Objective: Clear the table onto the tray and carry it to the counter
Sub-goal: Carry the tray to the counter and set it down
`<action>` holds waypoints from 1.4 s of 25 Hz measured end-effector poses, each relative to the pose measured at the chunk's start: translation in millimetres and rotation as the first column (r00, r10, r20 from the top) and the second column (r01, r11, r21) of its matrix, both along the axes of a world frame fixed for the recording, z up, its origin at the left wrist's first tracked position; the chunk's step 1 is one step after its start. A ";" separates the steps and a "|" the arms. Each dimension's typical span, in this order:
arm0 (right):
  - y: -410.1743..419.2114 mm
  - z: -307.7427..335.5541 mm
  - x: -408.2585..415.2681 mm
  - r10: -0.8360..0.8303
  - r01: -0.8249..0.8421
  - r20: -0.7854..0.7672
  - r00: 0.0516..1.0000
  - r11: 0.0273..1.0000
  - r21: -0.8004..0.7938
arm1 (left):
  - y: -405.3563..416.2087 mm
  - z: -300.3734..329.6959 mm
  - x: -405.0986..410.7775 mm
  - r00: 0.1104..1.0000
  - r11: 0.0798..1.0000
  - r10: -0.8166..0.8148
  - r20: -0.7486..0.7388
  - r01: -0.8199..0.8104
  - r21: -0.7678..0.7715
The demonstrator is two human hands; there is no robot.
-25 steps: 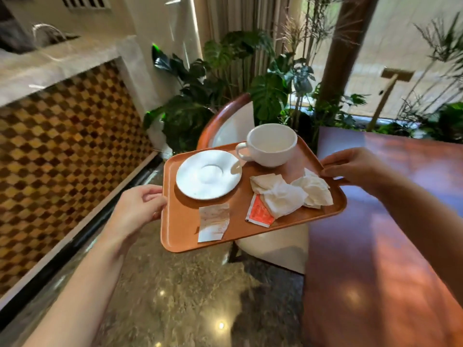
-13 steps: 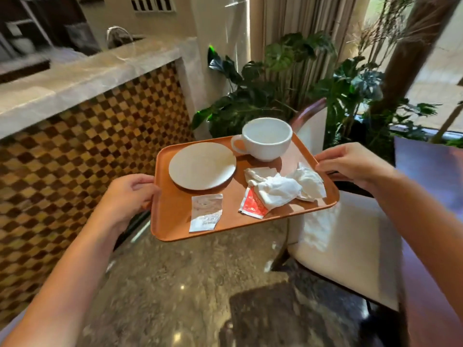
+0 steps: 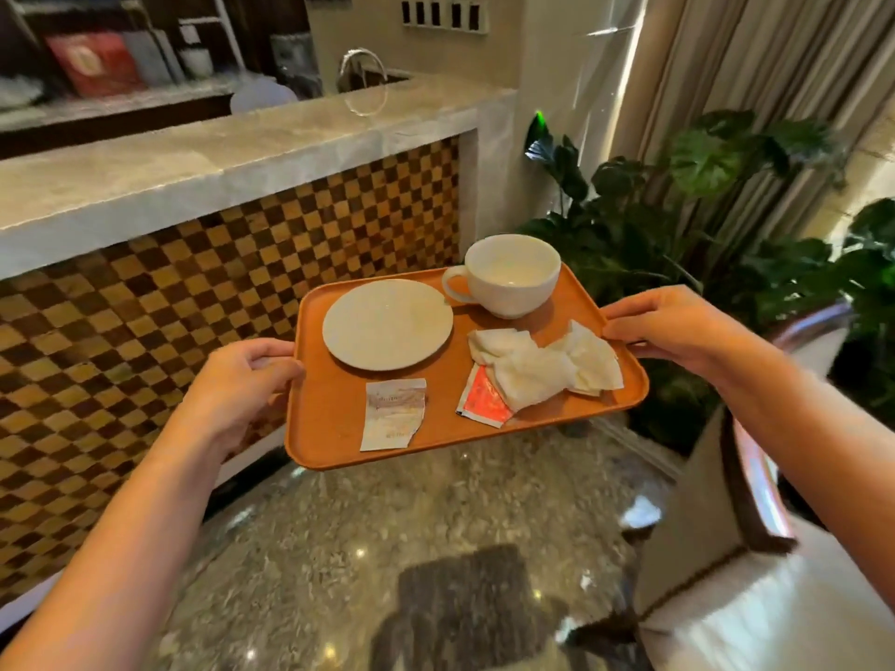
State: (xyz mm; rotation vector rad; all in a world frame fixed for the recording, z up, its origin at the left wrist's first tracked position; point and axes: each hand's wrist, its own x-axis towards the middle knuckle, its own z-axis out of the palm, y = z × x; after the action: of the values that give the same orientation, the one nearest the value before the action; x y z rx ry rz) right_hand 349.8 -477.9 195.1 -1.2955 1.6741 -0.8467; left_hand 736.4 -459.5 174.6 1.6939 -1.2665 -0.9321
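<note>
Two bare hands are holding an orange tray [image 3: 339, 418] up in the air over a shiny stone floor [image 3: 387, 549], seen from the head camera. The left hand [image 3: 237, 385] is reaching out from a long, straight arm and its fingers are curling tight around the tray's left short edge. The right hand [image 3: 678, 326] is clamped on the right short edge, thumb on top. The tray is lying nearly flat, with its long side running left to right and tipping up a little at the right. On it, a white saucer [image 3: 387, 324] is sitting at the back left, and a white cup [image 3: 513, 273] is standing upright at the back right, its handle pointing left at the saucer. Crumpled white napkins [image 3: 542, 365] are lying in front of the cup, partly covering a red packet [image 3: 484, 401]. A torn pale packet [image 3: 394, 421] is lying near the front edge; its small writing is too blurry to read. A pale stone counter [image 3: 193, 171] with a checkered front is standing just behind the tray.
</note>
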 end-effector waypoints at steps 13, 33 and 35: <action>-293.6 15.8 81.8 0.078 -0.077 -0.010 0.997 0.997 0.015 | -251.0 22.0 79.1 0.998 0.996 0.052 0.027 -0.050 -0.070; -743.2 40.1 102.0 0.208 -0.209 0.068 0.976 0.978 0.019 | -648.3 41.2 90.4 0.970 0.960 0.233 -0.067 -0.241 -0.142; -781.1 38.3 109.2 0.190 -0.190 0.080 0.979 0.982 -0.006 | -683.6 39.1 97.5 0.970 0.962 0.227 -0.083 -0.237 -0.136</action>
State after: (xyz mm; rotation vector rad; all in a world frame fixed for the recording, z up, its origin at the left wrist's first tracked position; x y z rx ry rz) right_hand 459.0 -1258.9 233.4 -1.3771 1.4617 -0.7731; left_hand 833.9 -1143.1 213.7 1.6415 -1.0387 -0.7325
